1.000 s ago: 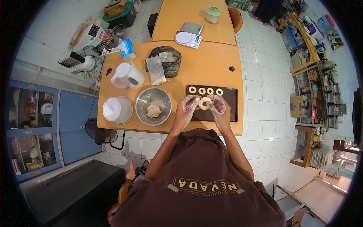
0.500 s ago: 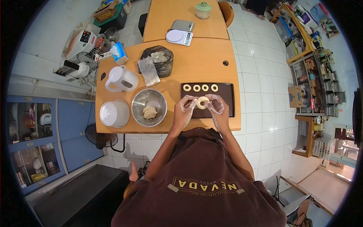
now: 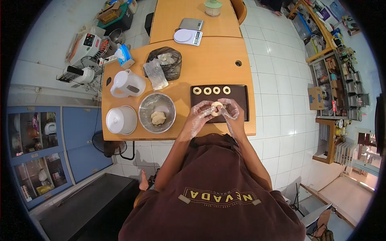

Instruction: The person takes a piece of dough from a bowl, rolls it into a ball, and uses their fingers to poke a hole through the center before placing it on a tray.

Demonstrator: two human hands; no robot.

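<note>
A ring of pale dough (image 3: 217, 104) is held up between my two hands, over the near part of a dark baking tray (image 3: 241, 98). My left hand (image 3: 200, 113), dusted with flour, grips the ring's left side. On its right side the fingers of my floury right hand (image 3: 233, 111) are closed round it. Several shaped dough rings (image 3: 207, 91) lie in a row along the tray's far edge. To the left stands a steel mixing bowl (image 3: 172, 106) with a lump of dough (image 3: 158, 117) inside.
Left of the bowl are a lidded white tub (image 3: 118, 120) and a white jug (image 3: 128, 84). A black plastic bag (image 3: 174, 68) and a clear bag (image 3: 155, 73) lie behind the bowl. Farther back are a white kitchen scale (image 3: 187, 36) and a tissue box (image 3: 126, 57).
The dough ring is still in both hands and has turned slightly, with the fingers shifted around it. The whole view has moved a little.
</note>
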